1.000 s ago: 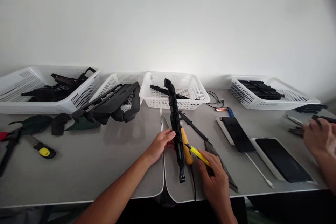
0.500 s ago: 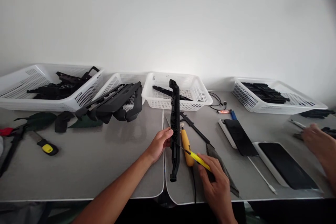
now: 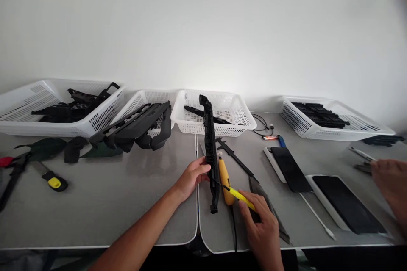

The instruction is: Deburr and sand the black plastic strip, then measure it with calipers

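Observation:
My left hand (image 3: 191, 178) grips a long black plastic strip (image 3: 210, 148) near its middle, holding it slanted above the grey table (image 3: 104, 203), its far end over a white basket (image 3: 216, 115). In my right hand (image 3: 261, 220) is a yellow-handled blade tool (image 3: 242, 194), its thin tip touching the strip's right side. A yellow-orange tool (image 3: 225, 180) with a black cord lies just right of the strip, between my hands.
Three white baskets (image 3: 47, 110) with black parts line the back left and middle; another basket (image 3: 333, 118) sits back right. Two dark screens (image 3: 346, 203) on white trays lie right. A yellow knife (image 3: 52, 181) rests left. Another person's hand (image 3: 389, 182) is at the right edge.
My left hand has lifted and turned the black strip slightly, shifting its near end. The blade tip stays against the strip. The other person's hand drew nearer along the right edge.

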`<state>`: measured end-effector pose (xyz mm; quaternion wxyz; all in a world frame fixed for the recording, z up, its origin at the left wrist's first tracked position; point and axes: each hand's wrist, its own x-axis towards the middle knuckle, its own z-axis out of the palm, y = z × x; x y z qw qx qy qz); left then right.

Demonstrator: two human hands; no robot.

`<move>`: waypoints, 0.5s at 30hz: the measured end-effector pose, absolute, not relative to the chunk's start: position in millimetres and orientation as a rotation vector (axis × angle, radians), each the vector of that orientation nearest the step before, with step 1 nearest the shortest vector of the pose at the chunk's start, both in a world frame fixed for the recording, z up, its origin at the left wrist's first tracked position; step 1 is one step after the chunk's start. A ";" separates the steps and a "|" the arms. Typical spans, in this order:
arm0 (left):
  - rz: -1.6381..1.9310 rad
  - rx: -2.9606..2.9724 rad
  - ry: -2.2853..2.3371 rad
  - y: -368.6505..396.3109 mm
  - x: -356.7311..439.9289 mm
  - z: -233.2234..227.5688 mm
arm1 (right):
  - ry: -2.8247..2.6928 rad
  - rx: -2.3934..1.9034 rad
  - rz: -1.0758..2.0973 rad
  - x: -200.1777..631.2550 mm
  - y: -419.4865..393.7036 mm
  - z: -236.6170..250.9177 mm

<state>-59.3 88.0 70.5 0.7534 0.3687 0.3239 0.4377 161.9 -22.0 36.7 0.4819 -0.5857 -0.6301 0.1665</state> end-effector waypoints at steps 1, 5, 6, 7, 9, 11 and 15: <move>0.960 0.799 0.701 87.9 -58.6 69.8 | -1.524 -1.439 0.408 161.7 -21.9 36.6; 1.040 0.758 0.740 89.1 -57.5 69.9 | -1.513 -1.435 0.422 162.3 -24.4 37.9; 1.066 0.749 0.748 89.7 -57.9 70.8 | -1.516 -1.429 0.423 162.8 -25.2 38.4; 1.088 0.741 0.752 90.3 -58.5 71.9 | -1.520 -1.421 0.423 163.2 -26.0 39.1; 1.123 0.727 0.748 91.5 -60.0 74.4 | -1.529 -1.404 0.421 163.9 -26.9 40.4; 1.146 0.717 0.738 92.1 -61.1 76.8 | -1.535 -1.389 0.414 164.2 -26.8 41.7; 1.117 0.727 0.742 91.0 -60.7 79.0 | -1.540 -1.372 0.375 163.9 -25.1 42.9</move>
